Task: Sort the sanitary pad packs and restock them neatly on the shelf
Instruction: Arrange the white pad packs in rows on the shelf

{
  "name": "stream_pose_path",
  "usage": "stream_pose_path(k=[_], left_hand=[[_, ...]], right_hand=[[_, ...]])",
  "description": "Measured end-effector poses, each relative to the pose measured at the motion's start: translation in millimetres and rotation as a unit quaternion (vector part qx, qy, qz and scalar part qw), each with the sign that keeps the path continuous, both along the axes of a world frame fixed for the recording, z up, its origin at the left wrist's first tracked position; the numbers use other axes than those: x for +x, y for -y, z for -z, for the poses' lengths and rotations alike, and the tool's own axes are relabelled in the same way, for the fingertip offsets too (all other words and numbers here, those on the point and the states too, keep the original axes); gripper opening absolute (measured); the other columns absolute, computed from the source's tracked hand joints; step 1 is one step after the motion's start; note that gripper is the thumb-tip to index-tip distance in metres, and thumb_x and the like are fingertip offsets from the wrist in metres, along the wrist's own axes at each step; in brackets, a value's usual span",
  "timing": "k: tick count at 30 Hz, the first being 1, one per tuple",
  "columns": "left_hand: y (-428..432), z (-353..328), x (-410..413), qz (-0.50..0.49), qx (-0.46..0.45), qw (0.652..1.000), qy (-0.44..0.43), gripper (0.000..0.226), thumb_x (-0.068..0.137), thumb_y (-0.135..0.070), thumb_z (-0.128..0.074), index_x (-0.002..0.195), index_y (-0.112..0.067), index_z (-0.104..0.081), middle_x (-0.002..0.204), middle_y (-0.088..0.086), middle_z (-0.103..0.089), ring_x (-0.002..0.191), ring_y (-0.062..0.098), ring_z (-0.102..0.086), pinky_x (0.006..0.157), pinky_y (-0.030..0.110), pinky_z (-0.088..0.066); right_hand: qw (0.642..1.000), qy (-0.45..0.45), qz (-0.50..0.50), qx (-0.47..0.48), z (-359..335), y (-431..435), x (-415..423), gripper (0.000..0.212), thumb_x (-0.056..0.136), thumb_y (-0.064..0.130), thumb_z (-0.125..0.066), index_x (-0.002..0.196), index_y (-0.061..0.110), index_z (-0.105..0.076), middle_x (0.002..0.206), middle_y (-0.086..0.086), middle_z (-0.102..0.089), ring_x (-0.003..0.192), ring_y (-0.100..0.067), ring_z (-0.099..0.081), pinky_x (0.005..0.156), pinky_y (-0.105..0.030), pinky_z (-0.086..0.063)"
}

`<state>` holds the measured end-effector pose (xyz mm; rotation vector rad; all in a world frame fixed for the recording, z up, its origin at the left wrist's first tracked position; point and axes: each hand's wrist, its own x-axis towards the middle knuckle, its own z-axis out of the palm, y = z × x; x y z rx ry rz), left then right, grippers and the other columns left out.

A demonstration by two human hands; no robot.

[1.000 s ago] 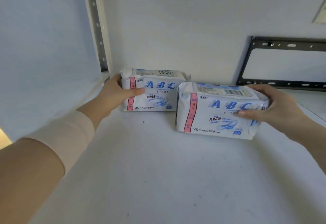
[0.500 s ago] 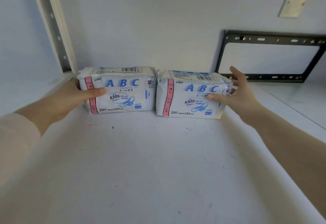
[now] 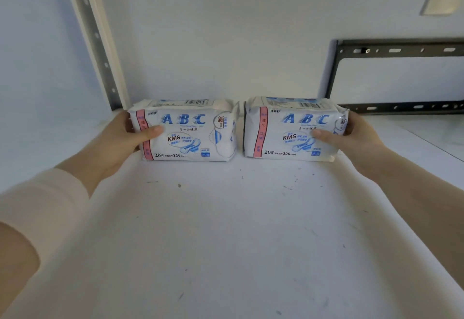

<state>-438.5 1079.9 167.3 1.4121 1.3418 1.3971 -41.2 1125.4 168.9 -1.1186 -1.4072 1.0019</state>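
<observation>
Looks like shop shelving. Scuffed white shelf (image 3: 226, 230); slotted metal upright (image 3: 96, 42) back left. Left pack (image 3: 190, 140) and right pack (image 3: 288, 122) face label-out. Black bracket (image 3: 401, 50) on wall (image 3: 226, 30).

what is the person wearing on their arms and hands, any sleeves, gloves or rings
The left forearm has a pale pinkish-cream sleeve ending short of the wrist. The right forearm shows no sleeve. The left hand and right hand are bare: no gloves, rings or watch visible.
</observation>
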Motion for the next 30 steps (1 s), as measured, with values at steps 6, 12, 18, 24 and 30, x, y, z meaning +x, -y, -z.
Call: stream_pose_path(k=[6, 12, 18, 24, 30], left_hand=[[-6, 5, -2, -0.019, -0.006, 1.0, 0.013, 0.074, 0.062, -0.029, -0.074, 0.129, -0.013, -0.049, 0.12, 0.004, -0.064, 0.105, 0.019, -0.064, 0.084, 0.036, -0.055], [-11, 6, -7, -0.004, -0.01, 1.0, 0.016, 0.071, 0.065, -0.026, -0.071, 0.131, -0.014, -0.047, 0.121, 0.003, -0.063, 0.105, 0.019, -0.064, 0.082, 0.034, -0.056], [-15, 7, -12, -0.008, -0.019, 1.0, 0.017, 0.074, 0.066, -0.028, -0.073, 0.133, -0.015, -0.044, 0.124, 0.004, -0.062, 0.108, 0.021, -0.063, 0.093, 0.044, -0.049], [-15, 7, -6, 0.009, -0.001, 1.0, 0.005, 0.065, 0.07, -0.026, -0.068, 0.132, -0.017, -0.047, 0.123, 0.002, -0.063, 0.108, 0.018, -0.063, 0.092, 0.038, -0.051], [-11, 9, 2, 0.005, 0.01, 1.0, -0.029, 0.046, 0.085, -0.022, -0.058, 0.129, -0.025, -0.048, 0.123, -0.004, -0.062, 0.107, 0.007, -0.061, 0.08, 0.016, -0.053]], right_hand=[[1.0, -0.01, -0.008, -0.003, 1, -11, -14, 0.058, 0.067, 0.008, -0.076, 0.121, 0.012, -0.053, 0.106, -0.001, -0.068, 0.08, -0.005, -0.069, 0.064, -0.019, -0.056], [0.999, -0.027, 0.044, -0.007, 8, -16, -25, 0.082, 0.057, 0.023, -0.082, 0.127, 0.006, -0.044, 0.115, -0.004, -0.064, 0.093, -0.017, -0.067, 0.073, -0.033, -0.059], [0.998, -0.018, 0.062, 0.01, 8, -14, -35, 0.053, 0.069, 0.014, -0.078, 0.115, 0.01, -0.053, 0.096, 0.007, -0.066, 0.083, -0.008, -0.066, 0.068, -0.023, -0.058], [0.998, -0.011, 0.063, 0.011, 9, -16, -37, 0.048, 0.07, 0.015, -0.078, 0.112, 0.012, -0.055, 0.101, 0.001, -0.067, 0.09, -0.016, -0.067, 0.08, -0.036, -0.054], [0.998, 0.009, 0.056, 0.013, 9, -14, -38, 0.044, 0.075, 0.017, -0.075, 0.115, 0.011, -0.056, 0.106, 0.0, -0.067, 0.09, -0.011, -0.066, 0.076, -0.027, -0.055]])
